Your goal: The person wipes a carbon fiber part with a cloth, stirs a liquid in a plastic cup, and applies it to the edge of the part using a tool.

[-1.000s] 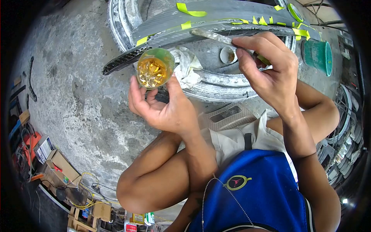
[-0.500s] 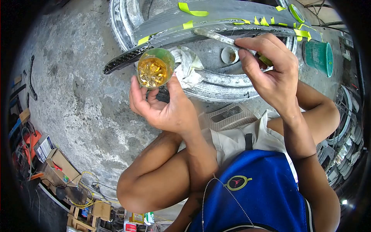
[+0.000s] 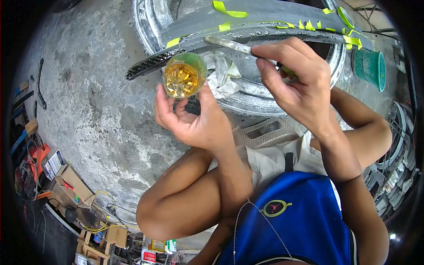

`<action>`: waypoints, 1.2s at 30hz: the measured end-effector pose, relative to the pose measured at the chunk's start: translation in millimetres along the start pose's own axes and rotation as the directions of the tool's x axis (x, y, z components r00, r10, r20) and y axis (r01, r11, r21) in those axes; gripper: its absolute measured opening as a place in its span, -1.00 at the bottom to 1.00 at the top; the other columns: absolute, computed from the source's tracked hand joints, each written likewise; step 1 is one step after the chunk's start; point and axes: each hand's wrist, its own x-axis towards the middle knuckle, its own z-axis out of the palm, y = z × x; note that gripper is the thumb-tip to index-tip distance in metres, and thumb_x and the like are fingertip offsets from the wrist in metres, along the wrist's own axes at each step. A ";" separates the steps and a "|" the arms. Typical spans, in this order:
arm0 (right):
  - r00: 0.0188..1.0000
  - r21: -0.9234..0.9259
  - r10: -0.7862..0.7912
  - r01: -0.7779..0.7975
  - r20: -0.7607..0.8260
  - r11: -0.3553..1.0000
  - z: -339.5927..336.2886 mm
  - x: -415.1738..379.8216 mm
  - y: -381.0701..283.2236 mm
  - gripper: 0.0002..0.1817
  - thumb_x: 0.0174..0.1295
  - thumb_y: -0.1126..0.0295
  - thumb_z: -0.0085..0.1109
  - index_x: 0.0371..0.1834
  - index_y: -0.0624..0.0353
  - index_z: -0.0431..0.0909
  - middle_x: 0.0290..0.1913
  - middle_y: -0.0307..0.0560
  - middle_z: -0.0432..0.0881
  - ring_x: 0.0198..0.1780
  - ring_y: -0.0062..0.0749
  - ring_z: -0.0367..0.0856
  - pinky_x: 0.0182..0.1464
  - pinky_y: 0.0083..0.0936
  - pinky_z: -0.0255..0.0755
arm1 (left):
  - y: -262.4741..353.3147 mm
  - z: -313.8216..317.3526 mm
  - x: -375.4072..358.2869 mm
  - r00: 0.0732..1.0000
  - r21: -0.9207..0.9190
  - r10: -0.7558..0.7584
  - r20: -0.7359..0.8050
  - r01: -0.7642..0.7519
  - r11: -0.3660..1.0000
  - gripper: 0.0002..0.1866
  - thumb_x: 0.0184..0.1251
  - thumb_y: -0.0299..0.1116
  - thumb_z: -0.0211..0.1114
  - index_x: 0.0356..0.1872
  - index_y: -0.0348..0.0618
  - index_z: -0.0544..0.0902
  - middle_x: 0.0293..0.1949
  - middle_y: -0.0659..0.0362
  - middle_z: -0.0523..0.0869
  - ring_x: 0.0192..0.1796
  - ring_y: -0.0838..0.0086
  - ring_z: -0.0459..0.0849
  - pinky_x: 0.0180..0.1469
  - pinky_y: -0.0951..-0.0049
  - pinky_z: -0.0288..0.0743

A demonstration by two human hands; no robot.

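A clear cup with amber liquid (image 3: 182,80) is held up by my left hand (image 3: 194,117), its fingers and thumb around the lower side. My right hand (image 3: 300,75) pinches a brush-like stick with a whitish handle (image 3: 232,45). The far end of that stick lies over the lower edge of a long dark carbon-fibre panel (image 3: 194,28), just right of the cup. Yellow-green tape strips (image 3: 229,10) stick to the panel. Behind the cup, a crumpled white cloth (image 3: 221,73) rests on a tyre (image 3: 251,104).
A green bucket (image 3: 370,68) stands at the right, near a tape roll (image 3: 345,17). A patterned part (image 3: 265,132) lies before my shorts. Boxes (image 3: 73,183), cables and tools are at the lower left. Stacked parts (image 3: 391,172) line the right side.
My right hand and the stick have moved left along the panel edge. The small cup seen earlier inside the tyre is now hidden behind my right hand. The whole view has shifted slightly.
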 end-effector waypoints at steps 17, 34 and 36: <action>1.000 -0.037 -0.007 0.008 0.017 0.999 -2.2 -1.3 -3.3 -0.80 0.14 0.59 0.41 -0.16 0.17 0.81 -0.35 -0.09 0.71 -0.41 -0.27 0.67 -0.41 -0.40 0.53 | 1.3 -0.6 -0.1 0.999 -0.032 -0.034 -0.025 0.033 0.999 -0.19 0.19 -0.66 0.63 0.46 -0.36 0.40 0.19 -0.06 0.57 0.10 0.31 0.67 0.00 0.47 0.70; 0.999 -0.059 0.028 -0.029 -0.021 0.998 -8.4 0.5 -7.4 -0.82 0.14 0.57 0.40 -0.17 0.20 0.79 -0.34 -0.03 0.70 -0.38 -0.22 0.69 -0.34 -0.41 0.54 | -0.9 -1.6 1.0 0.999 -0.052 -0.025 -0.040 0.023 0.998 -0.21 0.21 -0.66 0.62 0.44 -0.36 0.41 0.18 -0.04 0.56 0.08 0.34 0.69 0.03 0.45 0.69; 0.997 -0.069 0.051 -0.055 -0.057 0.996 -5.5 -5.7 -6.1 -0.81 0.16 0.57 0.40 -0.14 0.20 0.78 -0.33 -0.03 0.71 -0.37 -0.24 0.69 -0.34 -0.42 0.53 | -0.9 -2.0 2.2 0.999 -0.052 -0.022 -0.045 0.020 0.998 -0.22 0.21 -0.67 0.61 0.44 -0.37 0.41 0.17 -0.03 0.56 0.06 0.33 0.70 0.01 0.45 0.70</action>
